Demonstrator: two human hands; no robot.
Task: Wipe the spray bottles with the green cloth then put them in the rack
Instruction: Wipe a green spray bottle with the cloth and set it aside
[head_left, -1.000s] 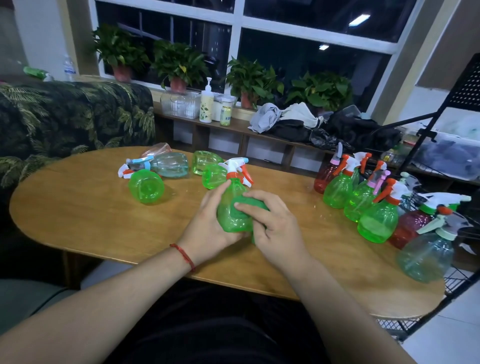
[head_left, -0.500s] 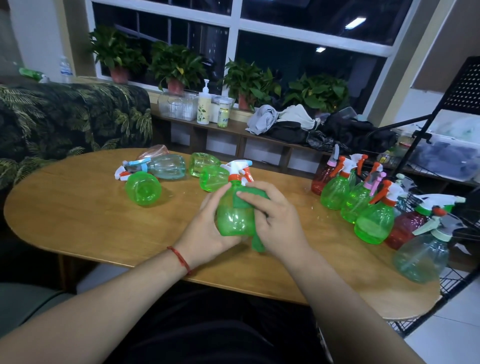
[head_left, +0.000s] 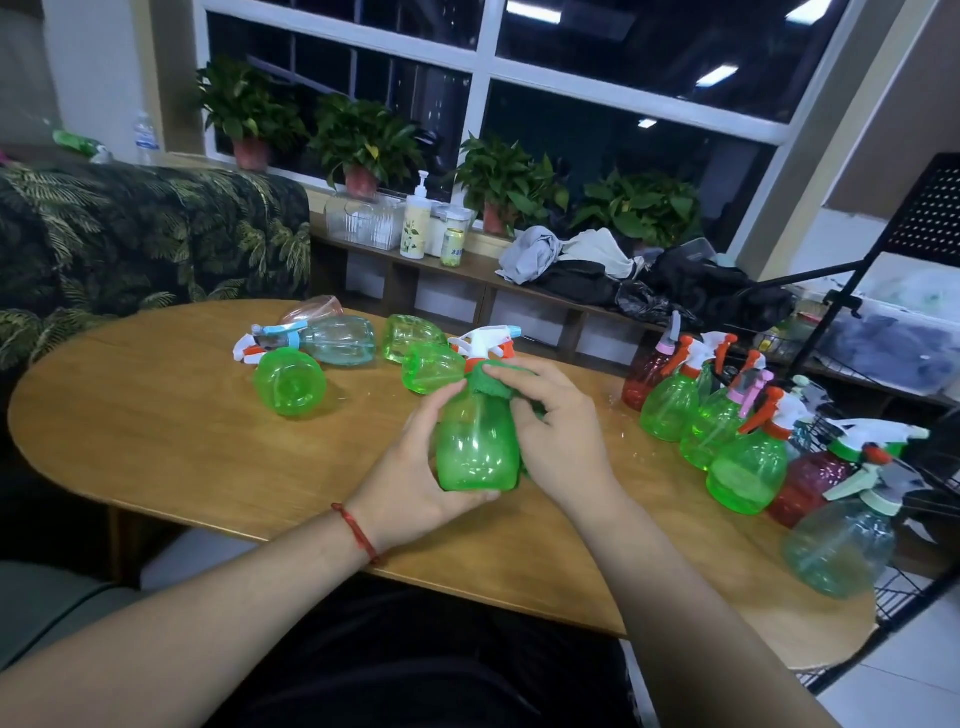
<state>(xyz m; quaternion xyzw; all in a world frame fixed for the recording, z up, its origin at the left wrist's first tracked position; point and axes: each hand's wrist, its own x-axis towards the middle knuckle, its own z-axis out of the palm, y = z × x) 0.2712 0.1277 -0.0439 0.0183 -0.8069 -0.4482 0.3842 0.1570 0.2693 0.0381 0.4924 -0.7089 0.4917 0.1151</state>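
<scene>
Green spray bottle (head_left: 478, 447), upright over the table (head_left: 156, 426): left hand (head_left: 410, 478) curled round its base, right hand (head_left: 558, 426) pinching the green cloth (head_left: 491, 383) against the neck; best wiped by steadying the base and working the cloth round, then downward.
</scene>
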